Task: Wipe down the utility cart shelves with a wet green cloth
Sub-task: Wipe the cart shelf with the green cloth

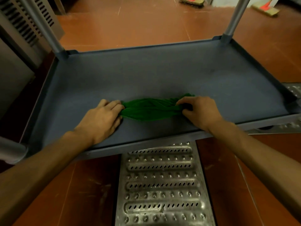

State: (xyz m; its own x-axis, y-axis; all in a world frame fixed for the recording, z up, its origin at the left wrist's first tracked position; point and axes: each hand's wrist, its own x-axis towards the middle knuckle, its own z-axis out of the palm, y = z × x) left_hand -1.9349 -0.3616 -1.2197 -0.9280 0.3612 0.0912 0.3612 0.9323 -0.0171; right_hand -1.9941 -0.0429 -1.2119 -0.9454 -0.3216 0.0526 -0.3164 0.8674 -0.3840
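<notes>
We have the cloth point(149, 110) bunched into a long green roll that lies on the cart shelf point(146, 74), near the front edge and about midway between the left and right sides. Our left hand point(104, 118) grips its left end, fingers close together and bent over the fabric, with the thumb against it from the near side. Our right hand point(200, 111) pinches the right end, fingers curled down onto the cloth and the thumb tucked under it. Both forearms cross the shelf's front edge.

The shelf is a grey-blue tray with a low raised rim. A metal post rises from its far left corner point(48, 33) and another from its far right corner point(232, 20). Below the front edge a perforated metal drain cover point(161, 185) runs through the red-brown tiled floor point(138, 26). Two brushes point(192, 1) lie on the floor well beyond the far edge.
</notes>
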